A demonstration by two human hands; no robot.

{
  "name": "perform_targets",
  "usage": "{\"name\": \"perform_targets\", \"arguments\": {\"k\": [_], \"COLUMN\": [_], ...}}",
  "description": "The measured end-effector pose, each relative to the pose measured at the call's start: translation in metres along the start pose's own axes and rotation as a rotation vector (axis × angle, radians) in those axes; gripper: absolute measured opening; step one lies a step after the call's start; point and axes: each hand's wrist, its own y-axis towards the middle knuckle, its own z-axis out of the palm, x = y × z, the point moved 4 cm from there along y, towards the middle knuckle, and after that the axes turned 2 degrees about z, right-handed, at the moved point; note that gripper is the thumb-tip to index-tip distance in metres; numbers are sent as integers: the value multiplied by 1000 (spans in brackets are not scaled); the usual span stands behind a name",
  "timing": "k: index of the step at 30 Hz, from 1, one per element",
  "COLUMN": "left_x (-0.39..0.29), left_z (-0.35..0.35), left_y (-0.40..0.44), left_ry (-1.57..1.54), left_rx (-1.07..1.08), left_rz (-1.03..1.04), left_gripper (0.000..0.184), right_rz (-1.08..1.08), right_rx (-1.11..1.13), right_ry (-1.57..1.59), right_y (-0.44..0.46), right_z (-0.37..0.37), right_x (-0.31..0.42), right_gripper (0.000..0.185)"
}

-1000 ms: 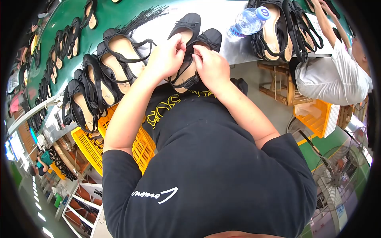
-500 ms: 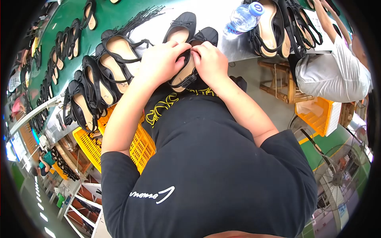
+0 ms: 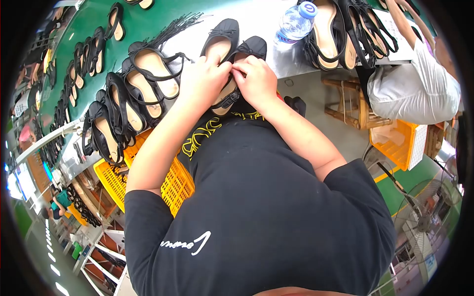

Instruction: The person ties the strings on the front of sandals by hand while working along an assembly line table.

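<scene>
Two black bow-topped shoes with beige insoles stand side by side at the table's near edge, the left one [image 3: 220, 37] and the right one [image 3: 253, 46]. Over them, my left hand [image 3: 206, 79] and my right hand [image 3: 255, 81] meet with fingertips pinched together. Whatever lies between the fingertips is too small to make out. Below the hands, a black strap with a buckle [image 3: 228, 100] crosses the heel part of the right shoe. My left hand partly covers the left shoe.
More black shoes [image 3: 154, 64] line the table [image 3: 252, 10] to the left, beside a bundle of black cords [image 3: 180, 24]. A water bottle [image 3: 295, 23] and shoes [image 3: 326, 34] are at right. Yellow crates [image 3: 173, 185], a wooden stool [image 3: 348, 103], a fan [image 3: 419, 217] and a co-worker [image 3: 414, 93] surround.
Both hands have stayed over the shoes; since the first frame their fingertips have come together. The bottle appears slightly farther left in view.
</scene>
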Motion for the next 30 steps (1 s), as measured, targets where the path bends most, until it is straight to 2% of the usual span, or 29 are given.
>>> {"name": "perform_targets", "arguments": {"k": [4, 5, 8, 10, 12, 14, 16, 17, 19, 21, 22, 24, 25, 27, 28, 30], "left_x": [-9, -11, -13, -15, -10, -3, 6, 11, 22, 28, 30, 31, 31, 34, 33, 32], "left_z": [20, 26, 18, 2, -15, -33, -46, -53, -58, -61, -60, -59, -58, -49, -43, -35], "left_y": [-6, -8, -7, -7, -11, -13, -18, -26, -49, -76, -91, -115, -125, -141, -146, -153], "left_ry": [89, 123, 117, 81, -184, -182, -184, -208, -251, -302, -348, -404, -428, -512, -524, -641], "left_rx": [-171, -135, -202, -189, -222, -269, -176, -123, -205, -282, -280, -285, -298, -333, -342, -425], "left_rz": [44, 29, 40, 14, -130, -166, -231, -337, -365, -393, -450, -521, -555, -606, -615, -626], "left_gripper": [8, 9, 7, 7, 8, 11, 15, 16, 15, 14, 12, 10, 8, 5, 5, 5], "right_rz": [15, 5, -18, 25, -2, 45, 83, 60, 30, 307, 300, 377, 369, 602, 596, 880], "right_rx": [50, 48, 62, 157, 170, 211, 292, 339, 381, 528, 530, 454, 461, 409, 414, 170], "right_ry": [-3, -2, 2, 92, 87, 71, -20, -91, -172, -63, -77, 179, 164, 386, 369, 701], "right_y": [1, 2, 2, 2, 1, 2, -1, -6, -10, -20, -27, -45, -51, -62, -62, -64], "right_z": [-4, -4, -11, -28, -46, -64, -79, -83, -104, -128, -137, -145, -150, -161, -166, -180], "right_x": [1, 0, -1, 3, 3, 2, 0, -8, -14, -21, -30, -60, -71, -89, -77, -61], "right_gripper": [12, 12, 20, 28, 33, 31, 26, 24, 27, 27, 27, 35, 35, 34, 34, 31]}}
